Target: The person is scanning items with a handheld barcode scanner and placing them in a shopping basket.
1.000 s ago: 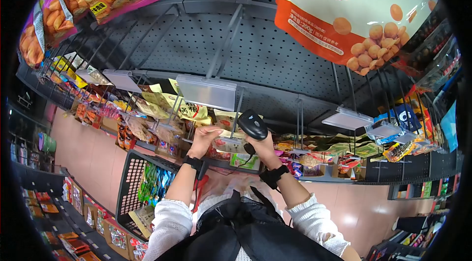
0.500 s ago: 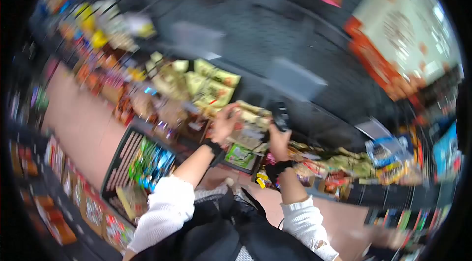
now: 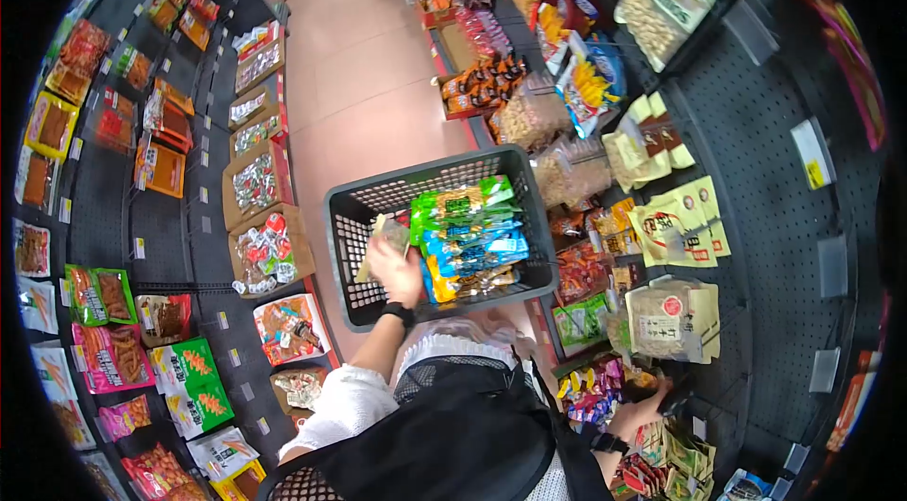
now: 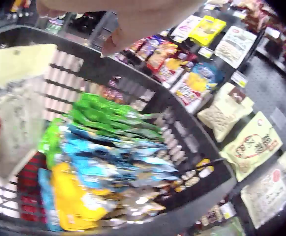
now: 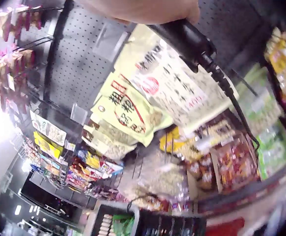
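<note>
My left hand [image 3: 397,272] is over the left part of the black basket [image 3: 342,246], beside a cream packet [image 3: 370,255]. In the left wrist view that packet [image 4: 15,113] stands tilted at the left, with the hand [image 4: 133,19] above and apart from it, fingers loosely extended. Green, blue and yellow packets [image 3: 468,237] lie in the basket. Low at the right, my right hand [image 3: 635,414] grips a black handheld scanner [image 3: 675,397]. The right wrist view shows the hand [image 5: 148,9] round the scanner's handle [image 5: 184,42], its coiled cable hanging in front of pale hanging bags [image 5: 177,83].
Racks of hanging snack bags [image 3: 675,222] stand at the right, with boxes of small packets [image 3: 482,85] below. Another shelf with bags [image 3: 113,355] and cartons [image 3: 255,180] lines the left. Pink tiled floor [image 3: 350,57] runs between them.
The view has turned from the rack toward the basket and aisle. My left hand has moved away from the hanging bags to the basket; my right hand still grips the scanner near the rack.
</note>
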